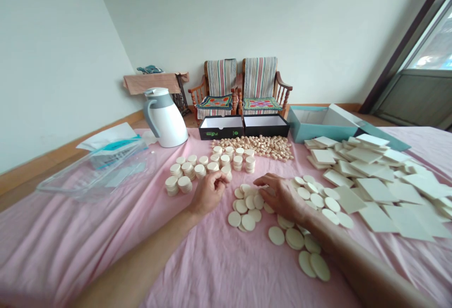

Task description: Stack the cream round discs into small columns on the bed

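Pale round wooden discs (248,222) lie loose in a spread pile at the middle of the pink cloth. My right hand (282,196) reaches over this pile, palm down, its fingers stretched out and touching or just above the discs. To the left, my left hand (209,192) has its fingers curled together beside the nearest stack of discs (226,172). Whether a disc sits between those fingertips is hidden. Several more short disc stacks (184,183) stand upright in rough rows beyond and left of my left hand.
Behind the stacks lie many small wooden pieces (261,146), before two black open boxes (221,132). Square pale tiles (377,190) heap at right, near a teal box (325,124). A white jug (165,119) and a clear plastic container (92,171) stand left.
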`<state>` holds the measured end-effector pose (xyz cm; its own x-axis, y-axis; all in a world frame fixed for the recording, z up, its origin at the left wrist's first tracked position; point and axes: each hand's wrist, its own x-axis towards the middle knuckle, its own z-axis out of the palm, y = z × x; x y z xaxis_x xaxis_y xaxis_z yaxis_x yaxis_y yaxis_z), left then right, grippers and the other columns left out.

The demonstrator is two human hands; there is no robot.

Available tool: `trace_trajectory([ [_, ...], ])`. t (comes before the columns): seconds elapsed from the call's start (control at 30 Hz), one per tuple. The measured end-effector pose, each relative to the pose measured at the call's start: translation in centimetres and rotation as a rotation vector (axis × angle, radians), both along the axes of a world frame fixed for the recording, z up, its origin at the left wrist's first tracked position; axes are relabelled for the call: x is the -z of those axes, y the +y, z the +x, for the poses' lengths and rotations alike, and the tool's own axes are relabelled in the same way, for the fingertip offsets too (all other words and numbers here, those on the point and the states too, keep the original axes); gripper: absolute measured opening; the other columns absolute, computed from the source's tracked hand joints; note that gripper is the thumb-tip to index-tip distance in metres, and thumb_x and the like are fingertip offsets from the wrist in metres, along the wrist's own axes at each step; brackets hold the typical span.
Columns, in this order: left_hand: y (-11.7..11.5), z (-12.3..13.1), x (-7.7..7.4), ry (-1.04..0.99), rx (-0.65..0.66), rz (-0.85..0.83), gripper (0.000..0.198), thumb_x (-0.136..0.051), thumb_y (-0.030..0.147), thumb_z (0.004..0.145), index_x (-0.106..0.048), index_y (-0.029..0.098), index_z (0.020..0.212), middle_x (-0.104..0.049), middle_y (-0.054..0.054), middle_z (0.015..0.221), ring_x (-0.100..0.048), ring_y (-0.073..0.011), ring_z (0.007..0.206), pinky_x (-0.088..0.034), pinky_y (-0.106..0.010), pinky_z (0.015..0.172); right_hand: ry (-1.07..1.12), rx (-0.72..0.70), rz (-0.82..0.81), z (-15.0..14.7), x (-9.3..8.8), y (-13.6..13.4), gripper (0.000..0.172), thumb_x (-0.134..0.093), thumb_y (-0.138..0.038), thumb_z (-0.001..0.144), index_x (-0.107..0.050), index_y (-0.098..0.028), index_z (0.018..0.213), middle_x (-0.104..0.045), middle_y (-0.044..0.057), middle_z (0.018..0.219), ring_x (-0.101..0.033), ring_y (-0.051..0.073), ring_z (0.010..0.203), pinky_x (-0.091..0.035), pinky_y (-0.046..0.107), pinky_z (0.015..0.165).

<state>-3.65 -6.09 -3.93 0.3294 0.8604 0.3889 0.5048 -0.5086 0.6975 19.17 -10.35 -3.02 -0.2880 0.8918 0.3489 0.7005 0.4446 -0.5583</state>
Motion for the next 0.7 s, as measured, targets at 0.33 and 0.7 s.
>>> trace_trajectory([
  [0.33, -0.9, -0.3, -0.4, 0.248, 0.196, 0.113, 0.034, -0.042, 0.001, 0.07, -0.068, 0.018, 0.084, -0.064, -0.003, 0.084, -0.059, -0.0165, 0.083, -0.046, -0.027, 0.076, -0.369, 0.135, -0.04, -4.3, -1.2, 0.9, 0.015, -0.055, -0.028, 0.077, -0.062, -0.016, 0.083, -0.063, 0.009, 0.083, -0.058, 0.019, 0.077, -0.04, 0.027, 0.067],
  [0.7, -0.8, -0.4, -0.3, 0.224, 0.209, 0.073, 0.031, -0.041, 0.002, 0.068, -0.067, 0.017, 0.074, -0.064, -0.002, 0.078, -0.058, -0.0156, 0.077, -0.045, -0.026, 0.071, -0.177, -0.039, -0.034, -3.8, -0.6, 0.7, 0.019, -0.055, -0.017, 0.075, -0.066, -0.02, 0.09, -0.066, 0.005, 0.085, -0.058, 0.019, 0.084, -0.04, 0.028, 0.075],
])
